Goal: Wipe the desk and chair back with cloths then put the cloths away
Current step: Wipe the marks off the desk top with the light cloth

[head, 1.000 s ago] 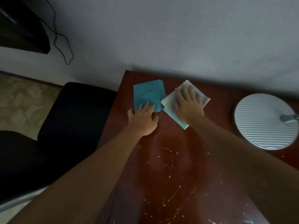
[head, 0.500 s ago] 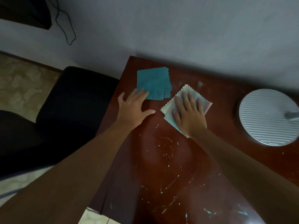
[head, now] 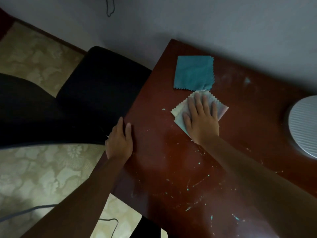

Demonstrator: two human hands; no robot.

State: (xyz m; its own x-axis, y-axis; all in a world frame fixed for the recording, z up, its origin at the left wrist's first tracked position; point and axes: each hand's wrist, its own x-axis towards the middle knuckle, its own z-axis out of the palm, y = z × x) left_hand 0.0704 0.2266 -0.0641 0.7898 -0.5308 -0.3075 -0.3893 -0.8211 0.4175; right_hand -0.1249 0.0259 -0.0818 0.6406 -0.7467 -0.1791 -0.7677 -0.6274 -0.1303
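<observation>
The right hand (head: 202, 124) lies flat on the pale cloth (head: 221, 109), with its fingers (head: 199, 102) spread and stretched out, pressing down and not closed around anything. This cloth has zigzag edges and sits turned like a diamond on the reddish-brown table (head: 171, 169): one corner points away toward the wall (head: 205, 23), and another corner points to the right. It looks folded in layers, and has no clear long axis. Just beyond it lies the teal cloth (head: 193, 73), nearly square, with its sides about parallel to the table's left edge; its zigzag near edge comes almost to the far corner of the pale cloth, and I cannot tell if they touch. The left hand (head: 120, 141) rests at the left edge of the table, fingers extended and held close together, pointing away from the person, holding nothing; it is well apart from both cloths. Next to this edge stands the black chair (head: 96, 93). Small light specks and scratches are scattered on the table near the person. At the right border a round grey ribbed lamp base (head: 303, 127) stands on the table.
</observation>
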